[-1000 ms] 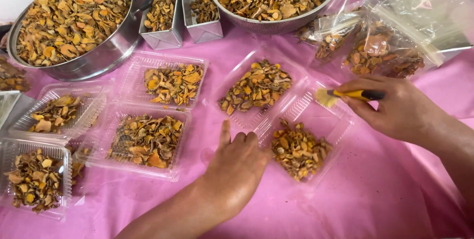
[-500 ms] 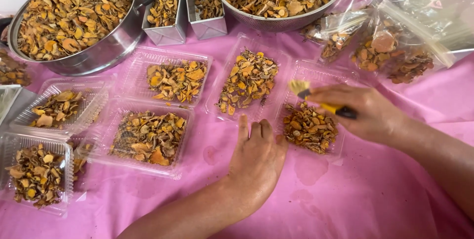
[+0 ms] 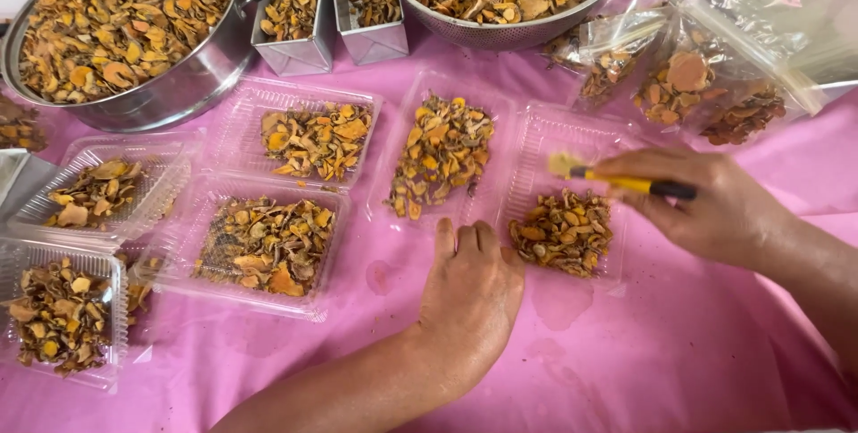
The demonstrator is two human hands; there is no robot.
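My left hand point(image 3: 469, 294) lies flat on the pink cloth, its fingers against the near edge of a clear plastic tray point(image 3: 559, 142) that holds dried orange-brown slices point(image 3: 563, 232). My right hand point(image 3: 710, 205) is over that tray's right side and grips a small yellow-handled brush point(image 3: 617, 181); its pale bristle tip rests in the tray's bare far half. A second clear tray point(image 3: 442, 156) of dried slices lies just left of it.
Several more clear trays of slices lie to the left point(image 3: 317, 138), point(image 3: 264, 245), point(image 3: 98, 187), point(image 3: 58, 317). A steel pot point(image 3: 165, 98), two steel boxes point(image 3: 299, 53) and a steel bowl point(image 3: 500, 35) stand at the back. Plastic bags point(image 3: 706, 84) of slices sit at back right.
My left hand slid right to the tray's near edge. My right hand moved the brush left then right across the tray, and the view shifted down slightly.
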